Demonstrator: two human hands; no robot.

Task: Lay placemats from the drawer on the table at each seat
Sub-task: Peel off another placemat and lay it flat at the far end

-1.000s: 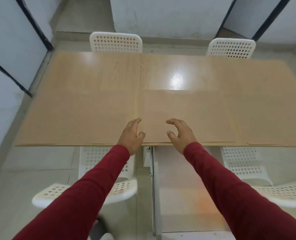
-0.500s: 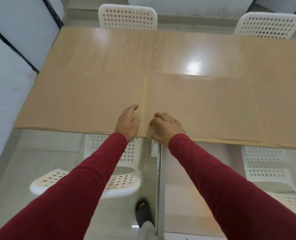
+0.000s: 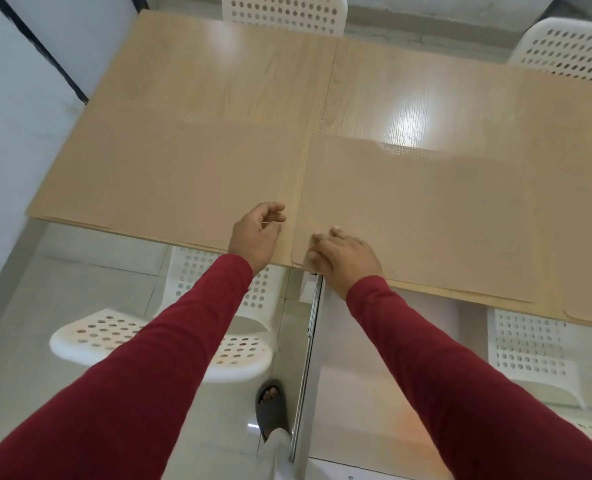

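Note:
Translucent tan placemats lie along the near edge of the light wooden table [image 3: 374, 81]. The left placemat [image 3: 183, 178] sits in front of the near-left seat. The middle placemat [image 3: 426, 209] has its rounded near-left corner at the table edge. My right hand [image 3: 343, 258] rests on that corner with bent fingers pressing the mat down. My left hand [image 3: 258, 233] hovers at the right edge of the left placemat, fingers loosely curled and holding nothing. A third placemat [image 3: 589, 244] lies at the right. The drawer [image 3: 374, 358] stands open under the table edge.
White perforated chairs stand at the near left [image 3: 169, 337], near right [image 3: 530, 351] and on the far side [image 3: 284, 10], [image 3: 568, 50]. A wall runs along the left. My sandalled foot [image 3: 272, 407] is on the tiled floor beside the drawer's metal rail.
My right hand moved left onto the middle placemat's near-left corner and settled there. My left hand curled its fingers. My head tilted down and closer to the table.

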